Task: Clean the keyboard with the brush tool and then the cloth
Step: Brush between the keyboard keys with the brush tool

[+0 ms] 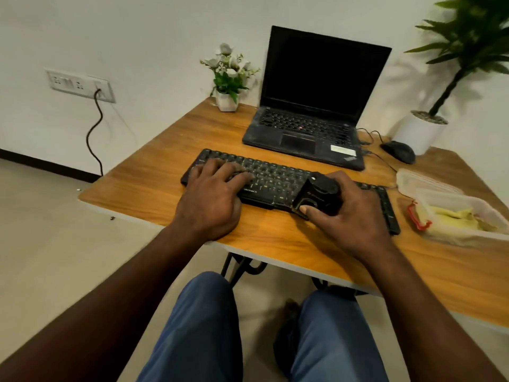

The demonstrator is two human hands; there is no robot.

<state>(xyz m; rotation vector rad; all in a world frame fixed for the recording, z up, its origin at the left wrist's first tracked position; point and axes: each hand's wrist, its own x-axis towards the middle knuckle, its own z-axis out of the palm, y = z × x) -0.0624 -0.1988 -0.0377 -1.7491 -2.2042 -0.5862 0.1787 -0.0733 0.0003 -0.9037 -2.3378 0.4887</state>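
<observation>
Left of centre, the left hand (212, 194) is laid flat, fingers relaxed, on the left keys of the slim black plastic keyboard (275, 180), which lies mid-frame on the wooden worktop (154, 172), near its front edge. The keyboard is judged light, stiff and liable to slide, so pinning it is sound. Right of centre, the blocky black plastic brush tool (316, 197) is set on the keys and grasped by the right hand (349, 213). It is judged light and rigid, best gripped by its sides. Open keys are left between the hands. At the right, the soft yellow cloth (454, 215) is kept in a clear plastic container (451, 198).
</observation>
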